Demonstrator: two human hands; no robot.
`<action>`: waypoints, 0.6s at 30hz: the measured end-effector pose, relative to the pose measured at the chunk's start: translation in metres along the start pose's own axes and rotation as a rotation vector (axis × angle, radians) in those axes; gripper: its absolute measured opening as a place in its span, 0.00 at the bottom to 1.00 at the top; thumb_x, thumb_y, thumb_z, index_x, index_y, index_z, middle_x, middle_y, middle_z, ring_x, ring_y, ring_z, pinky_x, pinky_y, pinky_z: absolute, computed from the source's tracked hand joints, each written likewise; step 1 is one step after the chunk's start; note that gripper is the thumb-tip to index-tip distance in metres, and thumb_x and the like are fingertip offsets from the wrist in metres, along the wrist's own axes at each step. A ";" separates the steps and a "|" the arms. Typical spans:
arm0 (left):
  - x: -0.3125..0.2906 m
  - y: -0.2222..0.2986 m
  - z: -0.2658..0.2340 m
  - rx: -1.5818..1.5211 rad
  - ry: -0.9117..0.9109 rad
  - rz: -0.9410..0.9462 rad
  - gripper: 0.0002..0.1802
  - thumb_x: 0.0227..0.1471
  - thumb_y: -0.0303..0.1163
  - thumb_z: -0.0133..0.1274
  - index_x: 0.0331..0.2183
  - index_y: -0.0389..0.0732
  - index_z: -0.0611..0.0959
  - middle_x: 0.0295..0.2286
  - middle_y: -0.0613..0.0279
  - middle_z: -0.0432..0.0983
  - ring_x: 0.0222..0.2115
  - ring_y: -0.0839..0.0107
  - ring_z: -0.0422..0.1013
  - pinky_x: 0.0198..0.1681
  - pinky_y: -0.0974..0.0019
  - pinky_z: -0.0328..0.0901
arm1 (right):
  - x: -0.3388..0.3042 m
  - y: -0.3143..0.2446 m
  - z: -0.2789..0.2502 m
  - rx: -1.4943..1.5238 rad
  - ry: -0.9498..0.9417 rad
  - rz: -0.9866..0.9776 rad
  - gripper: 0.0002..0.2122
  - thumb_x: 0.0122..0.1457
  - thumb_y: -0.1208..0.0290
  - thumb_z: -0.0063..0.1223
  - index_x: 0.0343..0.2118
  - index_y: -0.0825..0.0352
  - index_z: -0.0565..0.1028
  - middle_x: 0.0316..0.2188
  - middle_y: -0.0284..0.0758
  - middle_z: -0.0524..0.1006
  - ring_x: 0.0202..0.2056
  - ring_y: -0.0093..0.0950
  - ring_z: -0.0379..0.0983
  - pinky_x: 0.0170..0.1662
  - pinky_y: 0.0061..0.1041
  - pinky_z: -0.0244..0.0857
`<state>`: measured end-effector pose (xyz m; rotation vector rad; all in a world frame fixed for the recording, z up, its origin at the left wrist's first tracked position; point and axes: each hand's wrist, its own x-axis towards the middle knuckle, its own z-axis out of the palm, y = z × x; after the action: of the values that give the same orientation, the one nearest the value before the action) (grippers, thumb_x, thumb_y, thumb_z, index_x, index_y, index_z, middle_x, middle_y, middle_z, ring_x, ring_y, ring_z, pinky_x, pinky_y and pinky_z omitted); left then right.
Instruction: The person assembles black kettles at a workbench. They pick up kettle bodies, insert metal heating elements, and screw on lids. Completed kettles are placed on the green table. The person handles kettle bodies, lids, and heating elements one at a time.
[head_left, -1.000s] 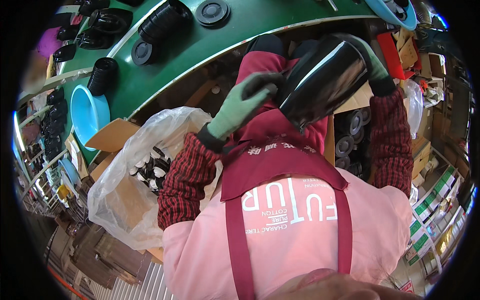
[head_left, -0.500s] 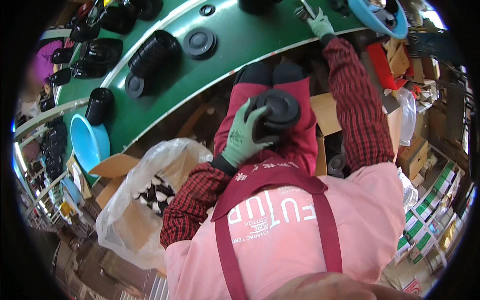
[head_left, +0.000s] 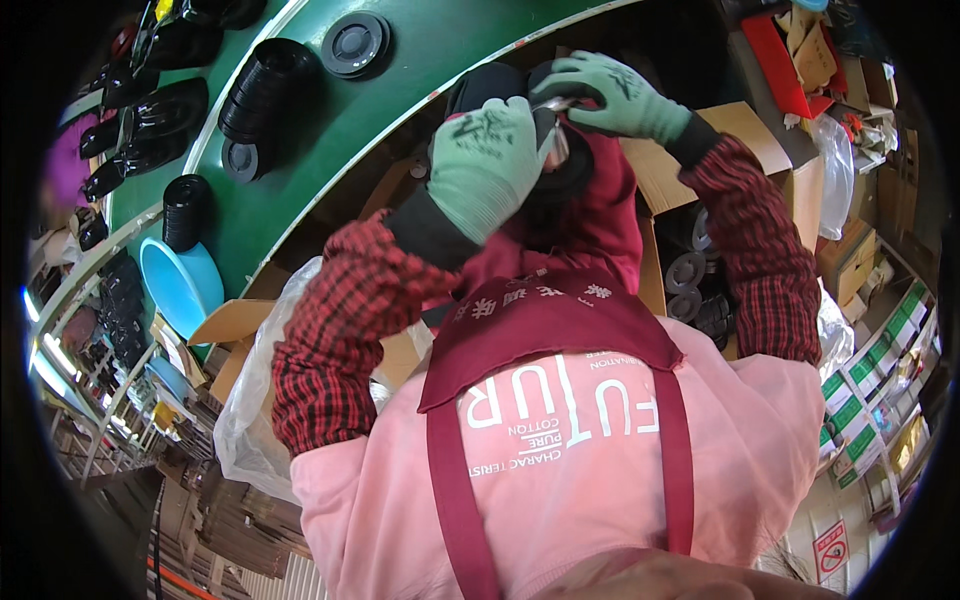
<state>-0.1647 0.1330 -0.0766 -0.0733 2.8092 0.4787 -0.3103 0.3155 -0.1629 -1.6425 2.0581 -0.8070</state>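
Observation:
Both my hands wear pale green gloves and meet above my lap. With bent fingers, my right hand grips a small shiny metal piece; its exact kind is hard to make out. My left hand is closed beside that piece, its back toward me, so what its fingers hold is hidden. Just below the metal piece, a black round part shows in shadow over my lap, partly covered by the hands.
On the green bench lie flat black discs and a stack of black cups. A blue basin stands at the left. Cardboard boxes flank my legs; the right box holds black round parts. A red box sits far right.
My right hand has come back from the bench to my lap with the metal piece. My left hand has moved up and turned over the black round part.

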 end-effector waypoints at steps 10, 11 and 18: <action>-0.001 0.039 0.009 0.178 0.088 -0.112 0.27 0.58 0.47 0.55 0.51 0.36 0.76 0.34 0.54 0.77 0.32 0.61 0.80 0.34 0.57 0.73 | 0.015 0.014 0.070 0.059 0.304 0.110 0.29 0.52 0.68 0.57 0.61 0.50 0.72 0.59 0.36 0.71 0.62 0.41 0.64 0.65 0.42 0.58; -0.006 0.033 0.003 0.084 0.061 -0.120 0.27 0.58 0.46 0.55 0.52 0.37 0.75 0.35 0.53 0.77 0.32 0.58 0.80 0.35 0.56 0.73 | 0.006 0.008 0.069 0.074 0.294 0.115 0.29 0.52 0.69 0.57 0.61 0.50 0.72 0.59 0.35 0.71 0.62 0.40 0.64 0.66 0.42 0.57; -0.023 0.026 0.006 0.040 0.099 -0.116 0.29 0.58 0.50 0.57 0.51 0.37 0.75 0.36 0.54 0.76 0.30 0.59 0.80 0.31 0.56 0.73 | 0.023 0.077 0.085 1.679 0.313 0.174 0.28 0.63 0.57 0.49 0.64 0.61 0.65 0.60 0.43 0.66 0.60 0.36 0.63 0.62 0.42 0.60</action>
<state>-0.1436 0.1599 -0.0670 -0.2565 2.8888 0.4024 -0.3209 0.2882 -0.2763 -0.3515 0.8245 -1.9438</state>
